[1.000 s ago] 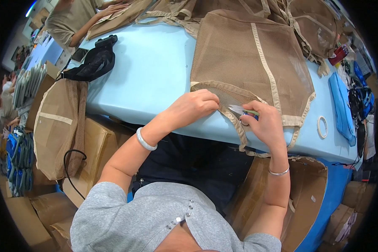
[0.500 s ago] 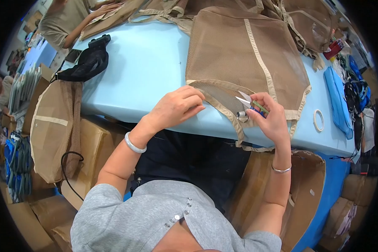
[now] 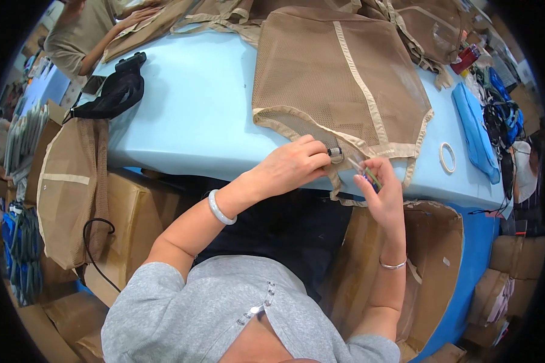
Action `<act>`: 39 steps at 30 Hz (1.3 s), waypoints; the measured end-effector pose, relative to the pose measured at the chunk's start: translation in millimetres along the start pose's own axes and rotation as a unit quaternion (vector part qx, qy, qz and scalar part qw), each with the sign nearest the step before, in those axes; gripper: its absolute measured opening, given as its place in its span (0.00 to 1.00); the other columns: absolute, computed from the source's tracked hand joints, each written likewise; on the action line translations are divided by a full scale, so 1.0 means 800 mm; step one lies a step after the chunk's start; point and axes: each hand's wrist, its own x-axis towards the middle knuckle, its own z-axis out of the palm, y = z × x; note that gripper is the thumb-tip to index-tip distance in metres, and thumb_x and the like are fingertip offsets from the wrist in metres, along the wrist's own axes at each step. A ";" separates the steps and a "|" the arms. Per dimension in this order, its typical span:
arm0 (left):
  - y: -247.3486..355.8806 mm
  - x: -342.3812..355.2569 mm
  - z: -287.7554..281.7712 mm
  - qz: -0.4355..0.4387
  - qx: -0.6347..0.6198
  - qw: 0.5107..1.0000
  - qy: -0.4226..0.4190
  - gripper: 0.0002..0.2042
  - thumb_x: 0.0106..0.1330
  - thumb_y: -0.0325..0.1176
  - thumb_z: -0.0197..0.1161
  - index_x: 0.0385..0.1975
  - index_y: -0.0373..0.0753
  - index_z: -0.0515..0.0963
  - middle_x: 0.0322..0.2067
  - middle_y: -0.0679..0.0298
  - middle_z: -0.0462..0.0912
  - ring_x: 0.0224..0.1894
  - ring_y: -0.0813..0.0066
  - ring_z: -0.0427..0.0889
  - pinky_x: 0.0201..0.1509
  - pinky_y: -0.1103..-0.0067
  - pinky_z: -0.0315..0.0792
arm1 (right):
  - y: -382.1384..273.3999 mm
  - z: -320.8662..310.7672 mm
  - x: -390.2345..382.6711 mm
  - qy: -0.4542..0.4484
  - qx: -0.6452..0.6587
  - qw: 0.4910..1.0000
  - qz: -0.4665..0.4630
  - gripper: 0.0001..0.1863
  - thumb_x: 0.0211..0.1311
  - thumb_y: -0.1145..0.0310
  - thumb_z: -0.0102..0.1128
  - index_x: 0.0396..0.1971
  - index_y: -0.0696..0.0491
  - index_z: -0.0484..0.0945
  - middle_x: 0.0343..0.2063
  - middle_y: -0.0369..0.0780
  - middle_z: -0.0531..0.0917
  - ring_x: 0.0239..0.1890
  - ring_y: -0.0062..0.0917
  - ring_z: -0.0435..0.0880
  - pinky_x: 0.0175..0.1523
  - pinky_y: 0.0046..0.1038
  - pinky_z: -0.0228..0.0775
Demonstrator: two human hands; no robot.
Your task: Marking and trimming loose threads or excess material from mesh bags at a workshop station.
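A brown mesh piece, bag-shaped [image 3: 321, 66], lies on the light blue table with tan edging along its curved near edge. My left hand [image 3: 297, 166] is closed at this edge, its fingertips pinching the tan edging [image 3: 337, 166]. Right beside those fingertips is a small black-and-silver fitting [image 3: 334, 152]; its exact kind is unclear. My right hand [image 3: 383, 190] holds small thread snips [image 3: 372, 178] with green and blue handles. The blades point toward the edging near my left fingertips and are partly blurred.
A tape roll [image 3: 447, 157] and folded blue cloth [image 3: 475, 133] lie to the right. A black strap with a buckle [image 3: 118, 91] lies at left, above a hanging mesh piece [image 3: 69, 187]. Cardboard boxes [image 3: 433, 272] stand below the table. Another person's arm [image 3: 106, 45] is at far left.
My left hand has moved right, from beside the mesh edge onto its tan edging. The right hand has shifted slightly down with the snips. The whole view has shifted a little.
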 end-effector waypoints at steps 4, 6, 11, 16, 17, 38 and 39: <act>-0.004 -0.006 -0.004 0.028 -0.005 1.000 -0.010 0.09 0.55 0.29 0.69 0.35 0.38 0.79 0.37 0.65 0.79 0.40 0.66 0.77 0.43 0.74 0.76 | 0.001 0.005 -0.018 -0.016 -0.024 0.999 0.026 0.15 0.54 0.70 0.71 0.37 0.60 0.74 0.25 0.38 0.78 0.27 0.18 0.73 0.36 0.21 0.69; -0.005 -0.007 -0.004 0.054 -0.002 0.999 -0.002 0.08 0.56 0.28 0.68 0.34 0.39 0.80 0.37 0.67 0.80 0.40 0.68 0.78 0.43 0.74 0.76 | 0.006 0.010 -0.020 -0.004 -0.052 0.999 0.011 0.15 0.53 0.70 0.72 0.35 0.59 0.76 0.23 0.39 0.79 0.24 0.20 0.74 0.33 0.22 0.69; -0.007 -0.006 -0.005 0.025 0.000 1.000 -0.001 0.07 0.57 0.29 0.67 0.35 0.39 0.80 0.34 0.65 0.81 0.38 0.66 0.79 0.41 0.74 0.76 | 0.003 0.018 -0.017 -0.002 -0.130 0.992 0.003 0.16 0.50 0.68 0.73 0.34 0.58 0.77 0.24 0.42 0.82 0.24 0.29 0.81 0.32 0.26 0.72; -0.011 0.004 -0.006 0.035 0.020 0.999 -0.017 0.07 0.58 0.30 0.66 0.35 0.38 0.80 0.32 0.64 0.81 0.36 0.65 0.80 0.39 0.74 0.76 | 0.002 0.021 -0.017 0.021 -0.153 0.988 -0.030 0.15 0.50 0.67 0.73 0.32 0.57 0.77 0.30 0.44 0.85 0.29 0.35 0.85 0.33 0.29 0.73; -0.011 0.006 -0.007 0.044 0.041 0.998 -0.026 0.07 0.58 0.30 0.66 0.34 0.39 0.79 0.32 0.64 0.80 0.36 0.66 0.80 0.39 0.74 0.76 | 0.002 0.021 -0.018 0.020 -0.153 0.988 -0.029 0.15 0.50 0.67 0.73 0.32 0.57 0.77 0.30 0.44 0.85 0.29 0.35 0.85 0.33 0.29 0.73; -0.024 0.013 0.000 0.055 0.036 0.998 -0.024 0.05 0.57 0.30 0.66 0.31 0.38 0.78 0.29 0.64 0.78 0.34 0.66 0.80 0.39 0.74 0.75 | 0.002 0.035 -0.016 0.061 -0.174 0.981 -0.069 0.14 0.49 0.67 0.73 0.31 0.54 0.76 0.26 0.41 0.84 0.28 0.36 0.84 0.31 0.32 0.73; -0.025 0.013 -0.001 0.054 0.036 0.998 -0.020 0.05 0.57 0.30 0.66 0.30 0.38 0.78 0.29 0.64 0.78 0.34 0.66 0.80 0.39 0.74 0.75 | 0.001 0.036 -0.016 0.060 -0.177 0.980 -0.066 0.14 0.49 0.66 0.73 0.31 0.54 0.76 0.25 0.41 0.84 0.27 0.36 0.84 0.31 0.32 0.73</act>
